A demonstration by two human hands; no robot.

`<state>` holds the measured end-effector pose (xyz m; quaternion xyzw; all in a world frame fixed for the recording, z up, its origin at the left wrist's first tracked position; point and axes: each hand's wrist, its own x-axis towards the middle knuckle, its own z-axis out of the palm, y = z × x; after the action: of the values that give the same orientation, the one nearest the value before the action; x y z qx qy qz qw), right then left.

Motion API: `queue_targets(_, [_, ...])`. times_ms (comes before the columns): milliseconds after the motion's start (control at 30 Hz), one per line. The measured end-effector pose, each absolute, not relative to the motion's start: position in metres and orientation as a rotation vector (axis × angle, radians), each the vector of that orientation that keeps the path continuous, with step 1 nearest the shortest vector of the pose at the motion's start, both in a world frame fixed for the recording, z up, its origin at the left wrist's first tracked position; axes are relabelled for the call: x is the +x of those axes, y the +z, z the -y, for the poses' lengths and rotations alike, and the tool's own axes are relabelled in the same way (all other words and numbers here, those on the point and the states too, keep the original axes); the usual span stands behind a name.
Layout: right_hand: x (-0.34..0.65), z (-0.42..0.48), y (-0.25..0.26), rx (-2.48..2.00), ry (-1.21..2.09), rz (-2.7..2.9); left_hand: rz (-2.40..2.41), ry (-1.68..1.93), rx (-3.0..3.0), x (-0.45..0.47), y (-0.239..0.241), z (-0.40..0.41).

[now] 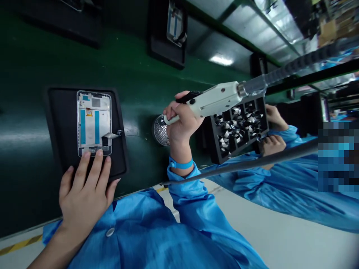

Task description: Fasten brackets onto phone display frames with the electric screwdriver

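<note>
My left hand lies spread over the near edge of a shallow black tray, fingertips on the lower end of an opened phone body. The phone body has a silver inside with blue strips, and a thin flex cable sticks out at its right. My right hand, wearing a blue wrist strap, is wrapped around a white air gun with a black lever. Its narrow nozzle points left, above a round perforated metal piece, which my hand partly covers.
A grey corrugated hose runs from the gun to the upper right, and a grey cable crosses in front. At right, a co-worker's hands are at a compartmented black tray of small silvery parts. Another phone tray stands at the back.
</note>
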<state>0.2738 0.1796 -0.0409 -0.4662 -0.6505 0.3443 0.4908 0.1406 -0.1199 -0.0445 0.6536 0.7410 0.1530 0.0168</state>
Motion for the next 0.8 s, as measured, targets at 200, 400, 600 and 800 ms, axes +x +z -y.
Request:
queue_targets(200, [0.267,-0.177,-0.032,-1.124,0.836,1.517,-2.29,0.482,2.026,0.14,-0.044,0.12])
queue_targets(400, [0.272,-0.18,-0.028,-0.905,1.003,1.394,-2.321,0.514,2.047,0.141,-0.046,0.118])
queue_targets(600, [0.266,-0.138,0.031,-0.617,1.008,1.406,-2.35,0.46,2.045,0.148,-0.039,0.12])
queue_targets(800, [0.202,-0.059,0.044,-0.521,1.322,1.545,-2.336,0.469,1.951,0.152,-0.041,0.124])
